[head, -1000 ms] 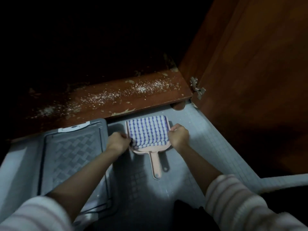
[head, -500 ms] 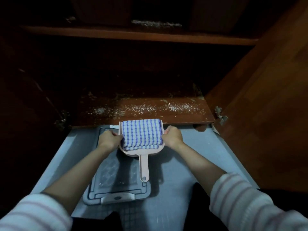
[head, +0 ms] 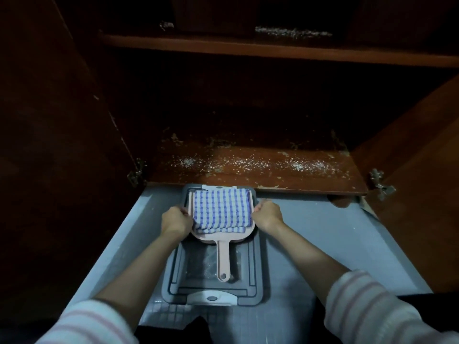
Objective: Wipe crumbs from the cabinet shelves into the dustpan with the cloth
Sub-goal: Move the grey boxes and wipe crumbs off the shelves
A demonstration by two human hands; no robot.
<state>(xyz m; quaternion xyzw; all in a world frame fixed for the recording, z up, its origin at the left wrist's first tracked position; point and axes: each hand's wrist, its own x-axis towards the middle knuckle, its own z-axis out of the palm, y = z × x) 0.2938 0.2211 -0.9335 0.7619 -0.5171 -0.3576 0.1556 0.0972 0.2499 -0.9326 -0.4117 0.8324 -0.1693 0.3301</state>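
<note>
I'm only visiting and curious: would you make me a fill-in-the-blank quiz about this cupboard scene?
The pink dustpan holds a folded checked ____. The left hand and right hand grip its sides, not its ____. White crumbs dot the lower ____.
Missing words: cloth, handle, shelf.

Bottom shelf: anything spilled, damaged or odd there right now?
Yes. White crumbs are strewn in a long band across the bottom shelf. Its front edge looks chipped right of the dustpan. More crumbs lie on the upper shelf.
</note>
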